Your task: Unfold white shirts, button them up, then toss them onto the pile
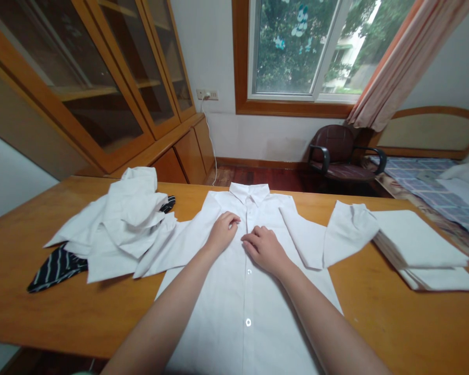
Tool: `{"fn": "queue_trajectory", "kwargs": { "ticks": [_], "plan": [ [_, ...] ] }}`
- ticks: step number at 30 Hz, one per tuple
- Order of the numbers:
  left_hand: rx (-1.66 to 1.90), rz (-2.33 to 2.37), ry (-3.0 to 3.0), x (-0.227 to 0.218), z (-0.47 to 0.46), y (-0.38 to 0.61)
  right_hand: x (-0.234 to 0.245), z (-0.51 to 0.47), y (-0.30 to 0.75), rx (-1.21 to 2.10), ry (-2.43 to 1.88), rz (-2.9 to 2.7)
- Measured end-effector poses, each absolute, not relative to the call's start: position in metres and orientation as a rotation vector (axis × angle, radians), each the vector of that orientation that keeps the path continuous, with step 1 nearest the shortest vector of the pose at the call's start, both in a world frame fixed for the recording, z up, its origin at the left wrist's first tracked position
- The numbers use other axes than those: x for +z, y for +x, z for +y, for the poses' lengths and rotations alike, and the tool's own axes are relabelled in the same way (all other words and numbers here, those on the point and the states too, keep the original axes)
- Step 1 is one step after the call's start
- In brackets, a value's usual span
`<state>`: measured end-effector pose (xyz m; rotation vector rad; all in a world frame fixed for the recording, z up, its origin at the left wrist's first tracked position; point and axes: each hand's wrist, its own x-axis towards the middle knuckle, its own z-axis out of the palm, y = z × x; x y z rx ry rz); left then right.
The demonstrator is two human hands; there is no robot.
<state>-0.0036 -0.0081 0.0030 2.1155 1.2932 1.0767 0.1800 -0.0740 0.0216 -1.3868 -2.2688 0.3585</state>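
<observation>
Left hand (pixel 222 230), right hand (pixel 263 248) curled on shirt (pixel 219 307), can't tell if pinching — sideways drag could wrinkle the button strip (pixel 245 297) between them.

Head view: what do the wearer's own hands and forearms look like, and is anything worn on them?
The left hand and right hand are ungloved, with no ring or watch visible. The left forearm and right forearm show no sleeves, cables or markings. The upper arms are out of view.
</observation>
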Motion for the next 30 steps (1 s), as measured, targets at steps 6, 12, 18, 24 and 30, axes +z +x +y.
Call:
{"fn": "queue_trajectory", "kwargs": {
  "ticks": [6, 12, 18, 24, 30],
  "plan": [
    [1.099, 1.266, 2.120, -0.001, 0.000, -0.005, 0.021, -0.062, 0.189, 0.463, -1.357, -2.190],
    [1.117, 1.274, 2.133, -0.005, 0.010, -0.005, 0.024, -0.063, 0.196, 0.553, -1.140, -2.329],
    [1.120, 1.241, 2.126, -0.003, 0.016, -0.005, 0.023, -0.064, 0.195, 0.483, -1.172, -2.419],
    [1.203, 1.151, 2.070, 0.010, 0.007, -0.006, 0.017, -0.062, 0.195, 0.365, -1.294, -2.304],
    [0.791, 1.080, 2.180, 0.031, -0.036, -0.003, 0.022, -0.063, 0.195, 0.325, -1.316, -2.282]
  ]
}}
